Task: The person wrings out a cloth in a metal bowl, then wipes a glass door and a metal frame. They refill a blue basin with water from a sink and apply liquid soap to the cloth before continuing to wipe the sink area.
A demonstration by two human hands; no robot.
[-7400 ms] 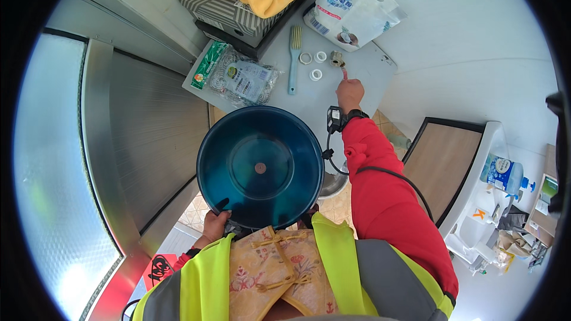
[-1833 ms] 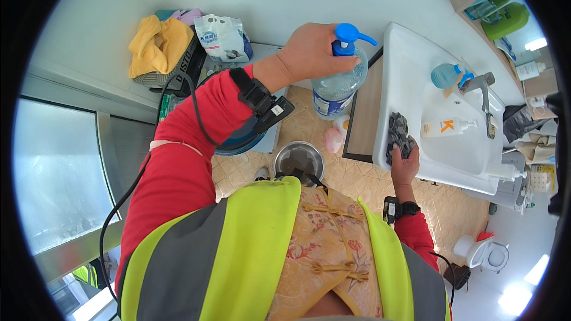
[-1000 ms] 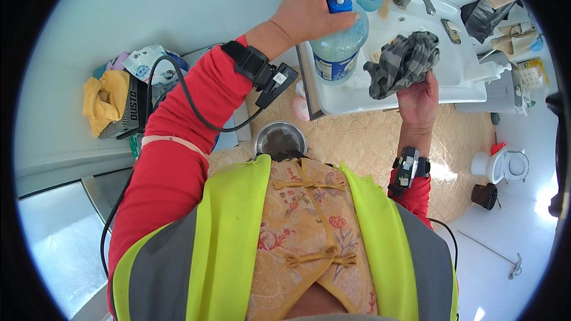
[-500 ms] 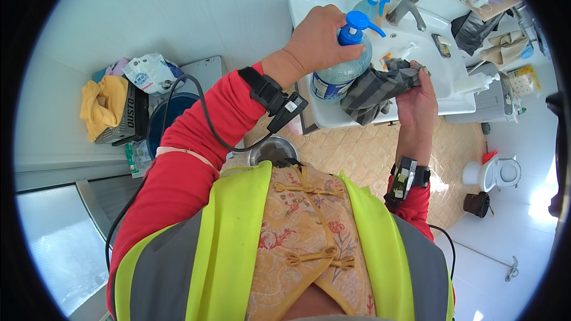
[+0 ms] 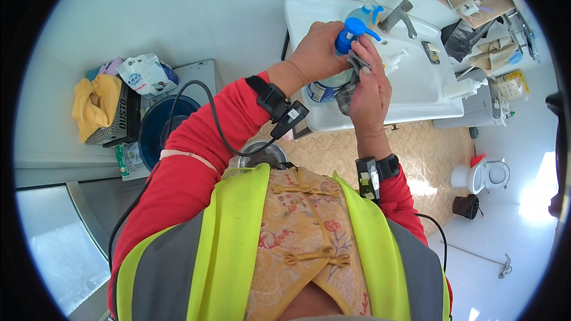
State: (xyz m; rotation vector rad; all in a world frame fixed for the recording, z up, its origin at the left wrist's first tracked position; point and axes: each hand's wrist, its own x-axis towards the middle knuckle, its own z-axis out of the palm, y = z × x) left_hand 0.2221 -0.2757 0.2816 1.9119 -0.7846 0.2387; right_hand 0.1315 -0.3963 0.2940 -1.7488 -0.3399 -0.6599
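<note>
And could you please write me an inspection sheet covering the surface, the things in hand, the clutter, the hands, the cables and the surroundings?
Surface: white sink, with a faucet at its far edge.
Things in hand: blue-topped pump bottle and dark cloth.
Clutter: spray bottle near the faucet; soap dish and white bottle toward the sink's right.
Hands: left hand grips the bottle's neck; right hand holds the cloth at its side.
Cables: black cables beside both arms.
Surroundings: blue tub and yellow cloth at left; metal basin on the tiled floor; toilet at right.
</note>
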